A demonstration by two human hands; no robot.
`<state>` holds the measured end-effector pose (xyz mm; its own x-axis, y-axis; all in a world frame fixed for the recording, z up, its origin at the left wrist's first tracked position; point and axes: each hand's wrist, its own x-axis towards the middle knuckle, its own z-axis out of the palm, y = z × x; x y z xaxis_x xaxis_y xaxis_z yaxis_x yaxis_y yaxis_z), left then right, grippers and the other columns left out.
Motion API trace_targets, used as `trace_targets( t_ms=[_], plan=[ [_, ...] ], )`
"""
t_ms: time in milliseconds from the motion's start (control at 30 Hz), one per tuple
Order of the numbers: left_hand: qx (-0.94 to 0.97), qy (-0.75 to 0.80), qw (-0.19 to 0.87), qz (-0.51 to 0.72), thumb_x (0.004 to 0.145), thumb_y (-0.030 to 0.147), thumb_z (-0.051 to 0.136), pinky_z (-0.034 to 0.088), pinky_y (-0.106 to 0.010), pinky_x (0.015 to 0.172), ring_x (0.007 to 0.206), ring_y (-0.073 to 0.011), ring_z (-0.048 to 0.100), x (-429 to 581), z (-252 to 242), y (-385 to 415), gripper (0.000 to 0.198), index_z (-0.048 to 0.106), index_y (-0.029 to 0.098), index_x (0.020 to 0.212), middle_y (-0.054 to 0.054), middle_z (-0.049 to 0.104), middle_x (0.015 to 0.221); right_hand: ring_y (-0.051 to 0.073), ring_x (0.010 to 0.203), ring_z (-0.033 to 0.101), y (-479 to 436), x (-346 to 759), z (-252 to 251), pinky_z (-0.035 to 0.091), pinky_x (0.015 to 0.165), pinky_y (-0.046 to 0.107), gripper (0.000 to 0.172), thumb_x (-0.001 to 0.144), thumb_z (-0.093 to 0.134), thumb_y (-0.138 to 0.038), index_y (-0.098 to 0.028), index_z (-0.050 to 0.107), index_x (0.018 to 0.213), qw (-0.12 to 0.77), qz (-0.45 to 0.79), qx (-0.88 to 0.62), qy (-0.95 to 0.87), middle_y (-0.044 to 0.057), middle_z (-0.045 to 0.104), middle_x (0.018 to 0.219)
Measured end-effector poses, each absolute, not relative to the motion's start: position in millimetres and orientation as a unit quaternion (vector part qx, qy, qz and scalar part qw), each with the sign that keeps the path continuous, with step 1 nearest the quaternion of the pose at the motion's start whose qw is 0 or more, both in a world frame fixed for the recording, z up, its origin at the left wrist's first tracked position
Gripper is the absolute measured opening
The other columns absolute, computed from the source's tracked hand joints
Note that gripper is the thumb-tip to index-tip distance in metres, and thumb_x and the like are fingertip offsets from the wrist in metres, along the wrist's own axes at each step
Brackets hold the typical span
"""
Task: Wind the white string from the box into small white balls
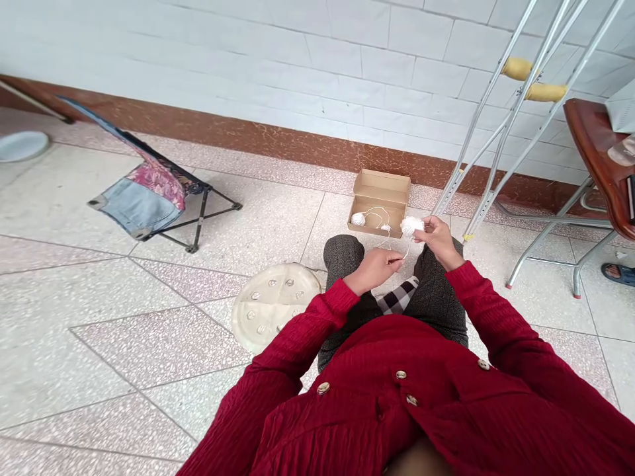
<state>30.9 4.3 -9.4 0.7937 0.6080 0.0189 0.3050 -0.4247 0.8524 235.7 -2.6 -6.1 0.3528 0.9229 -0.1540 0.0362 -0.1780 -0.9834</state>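
My right hand [438, 240] is closed around a white ball of yarn [411, 226], held above my knees. My left hand [376, 269] pinches a strand of white yarn [407, 252] that runs up to that ball. Just beyond my hands, an open cardboard box [381, 184] sits on the floor with its lid tipped back. Inside it lie another white yarn ball [358, 219], loose loops of yarn and a small white clump [385, 227]. Some strands hang over the box's front edge.
A folding chair [153, 198] stands at the left. A round pale stool or cover [270, 277] is by my left knee. Metal crutches [496, 145] lean on the tiled wall at the right, beside a brown chair or table [595, 145]. A slipper [618, 272] lies at the right edge.
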Motion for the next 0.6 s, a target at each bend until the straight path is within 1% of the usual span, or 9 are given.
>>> trace_targets(
  t_ms=[67, 100, 167, 233, 300, 367, 467, 533, 600],
  plan=[
    [0.852, 0.278, 0.419, 0.145, 0.094, 0.025, 0.050, 0.030, -0.023, 0.058, 0.057, -0.0105, 0.047, 22.9, -6.1, 12.2, 0.033, 0.061, 0.015, 0.064, 0.002, 0.055, 0.057, 0.015, 0.068, 0.059, -6.0, 231.4, -16.9, 0.051, 0.063, 0.030, 0.035, 0.055, 0.081, -0.029, -0.020, 0.062, 0.083, 0.478, 0.396, -0.660, -0.423, -0.001, 0.064, 0.076],
    [0.863, 0.278, 0.397, 0.143, 0.094, 0.025, 0.050, 0.030, -0.024, 0.058, 0.058, -0.0112, 0.048, 19.5, -5.2, 16.6, 0.032, 0.063, 0.015, 0.066, 0.001, 0.057, 0.059, 0.016, 0.070, 0.059, -10.1, 228.3, -19.6, 0.051, 0.064, 0.031, 0.034, 0.056, 0.080, -0.029, -0.020, 0.063, 0.084, 0.456, 0.416, -0.650, -0.444, 0.000, 0.065, 0.077],
    [0.879, 0.278, 0.355, 0.156, 0.096, 0.026, 0.050, 0.033, -0.024, 0.061, 0.065, -0.0138, 0.055, 14.8, -4.4, 24.9, 0.030, 0.067, 0.016, 0.074, -0.002, 0.063, 0.067, 0.018, 0.076, 0.061, -21.5, 221.3, -20.5, 0.052, 0.068, 0.032, 0.032, 0.060, 0.077, -0.028, -0.020, 0.066, 0.088, 0.425, 0.502, -0.596, -0.460, 0.000, 0.067, 0.079],
    [0.891, 0.267, 0.322, 0.177, 0.097, 0.028, 0.050, 0.038, -0.025, 0.067, 0.076, -0.0173, 0.061, 13.1, -4.3, 31.4, 0.027, 0.070, 0.016, 0.083, -0.005, 0.069, 0.079, 0.019, 0.080, 0.063, -34.6, 215.1, -17.5, 0.053, 0.070, 0.033, 0.033, 0.062, 0.077, -0.026, -0.021, 0.067, 0.093, 0.415, 0.575, -0.542, -0.452, 0.001, 0.069, 0.082],
    [0.897, 0.253, 0.310, 0.188, 0.098, 0.030, 0.048, 0.040, -0.026, 0.070, 0.081, -0.0189, 0.062, 13.9, -4.8, 35.1, 0.028, 0.070, 0.016, 0.087, -0.007, 0.070, 0.085, 0.020, 0.083, 0.064, -46.4, 211.4, -13.4, 0.054, 0.072, 0.034, 0.035, 0.063, 0.077, -0.025, -0.022, 0.068, 0.096, 0.416, 0.601, -0.520, -0.442, 0.002, 0.071, 0.085],
    [0.890, 0.253, 0.328, 0.190, 0.099, 0.031, 0.047, 0.040, -0.025, 0.069, 0.079, -0.0176, 0.062, 16.2, -7.1, 35.9, 0.030, 0.070, 0.016, 0.086, -0.006, 0.070, 0.082, 0.021, 0.086, 0.066, -55.3, 210.7, -9.1, 0.054, 0.073, 0.034, 0.036, 0.064, 0.078, -0.026, -0.022, 0.067, 0.099, 0.416, 0.610, -0.513, -0.437, 0.003, 0.071, 0.087],
    [0.852, 0.281, 0.396, 0.197, 0.097, 0.025, 0.046, 0.040, -0.023, 0.067, 0.073, -0.0147, 0.061, 19.9, -15.6, 32.9, 0.029, 0.070, 0.015, 0.085, -0.003, 0.069, 0.077, 0.022, 0.089, 0.067, -61.8, 214.8, -0.1, 0.055, 0.073, 0.034, 0.038, 0.068, 0.076, -0.030, -0.021, 0.066, 0.104, 0.432, 0.637, -0.490, -0.409, 0.005, 0.072, 0.090],
    [0.822, 0.301, 0.439, 0.200, 0.096, 0.024, 0.047, 0.039, -0.023, 0.065, 0.068, -0.0130, 0.058, 20.9, -23.3, 28.0, 0.029, 0.069, 0.014, 0.080, -0.002, 0.066, 0.072, 0.022, 0.090, 0.068, -60.2, 221.1, 9.4, 0.056, 0.072, 0.034, 0.041, 0.068, 0.076, -0.029, -0.021, 0.065, 0.107, 0.464, 0.654, -0.468, -0.371, 0.005, 0.072, 0.094],
    [0.804, 0.305, 0.471, 0.196, 0.096, 0.028, 0.047, 0.039, -0.022, 0.064, 0.063, -0.0115, 0.054, 20.3, -29.2, 19.7, 0.034, 0.065, 0.013, 0.072, 0.000, 0.062, 0.066, 0.021, 0.089, 0.068, -52.7, 229.9, 19.9, 0.056, 0.072, 0.033, 0.043, 0.068, 0.076, -0.027, -0.023, 0.064, 0.109, 0.508, 0.645, -0.461, -0.337, 0.004, 0.072, 0.099]
  ],
)
